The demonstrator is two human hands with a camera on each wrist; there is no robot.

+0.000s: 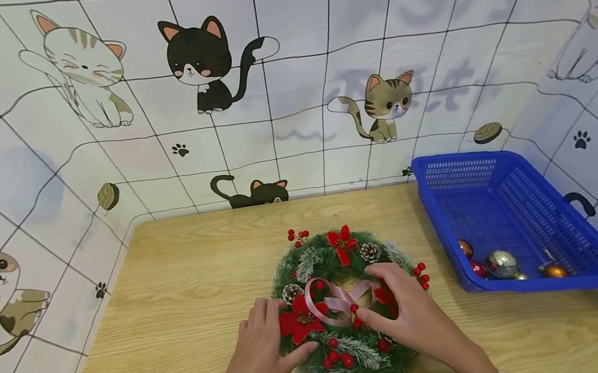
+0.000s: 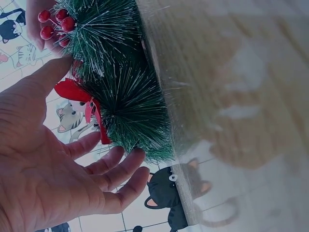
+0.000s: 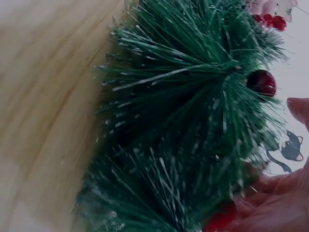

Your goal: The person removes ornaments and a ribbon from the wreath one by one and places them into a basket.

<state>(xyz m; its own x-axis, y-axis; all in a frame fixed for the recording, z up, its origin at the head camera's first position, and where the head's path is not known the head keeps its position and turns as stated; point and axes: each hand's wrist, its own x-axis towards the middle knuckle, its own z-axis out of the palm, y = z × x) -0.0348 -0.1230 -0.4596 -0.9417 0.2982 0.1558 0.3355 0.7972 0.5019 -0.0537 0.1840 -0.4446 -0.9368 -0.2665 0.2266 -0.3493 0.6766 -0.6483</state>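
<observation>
A green Christmas wreath (image 1: 367, 360) lies flat on the wooden table, decorated with red poinsettias (image 1: 301, 320), pine cones (image 1: 370, 252), red berries and frosted sprigs. A pink ribbon bow (image 1: 341, 302) sits over its front middle. My left hand (image 1: 263, 342) is at the wreath's left side, thumb and fingers spread; in the left wrist view its fingers (image 2: 118, 169) are loosely extended beside the green needles. My right hand (image 1: 412, 316) reaches over the right side, thumb close to the bow and berries. Some right fingers are hidden; whether they touch the wreath is unclear.
A blue plastic basket (image 1: 439, 218) stands at the table's right, with several baubles inside, among them a silver one (image 1: 503, 264) and an orange one (image 1: 555, 271). Cat-patterned sheeting (image 1: 297, 86) encloses the wooden table (image 1: 190, 264) at the back and sides.
</observation>
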